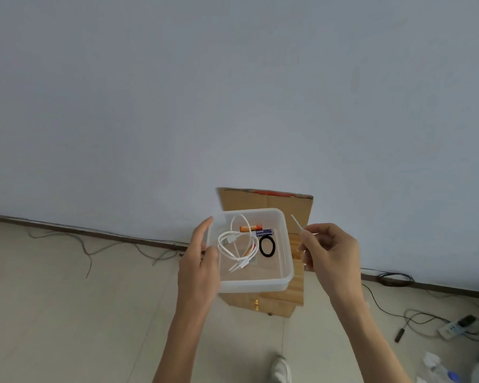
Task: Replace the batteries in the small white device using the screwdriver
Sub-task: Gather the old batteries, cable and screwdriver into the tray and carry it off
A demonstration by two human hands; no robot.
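A pale shoe (281, 369) shows on the tiled floor (67, 313), nearer than the translucent white plastic tub (285, 283). Both bare forearms reach up toward that tub. The left hand (198, 269) grips the tub's left wall, thumb over the rim and inside, fingers stretched along the outside. The right hand (332, 252) is just right of the tub and apart from it, its thumb and forefinger pinched on a thin white stick (297, 224) that slants up and to the left; whether this is the screwdriver cannot be told.

Inside the tub lie a coiled white cable (234, 241) toward the left, a black ring (267, 246) toward the right, and two batteries at the far side: an orange one (251, 227) and, just in front of it, a blue one (263, 232). The small white device cannot be made out.

Under the tub stands a small wooden cabinet (277, 305) with a brass knob. Behind the tub a brown cardboard box (266, 200) leans at the pale wall (233, 92). Far right of the tub, a power strip (456, 326) and dark cables lie on the floor.
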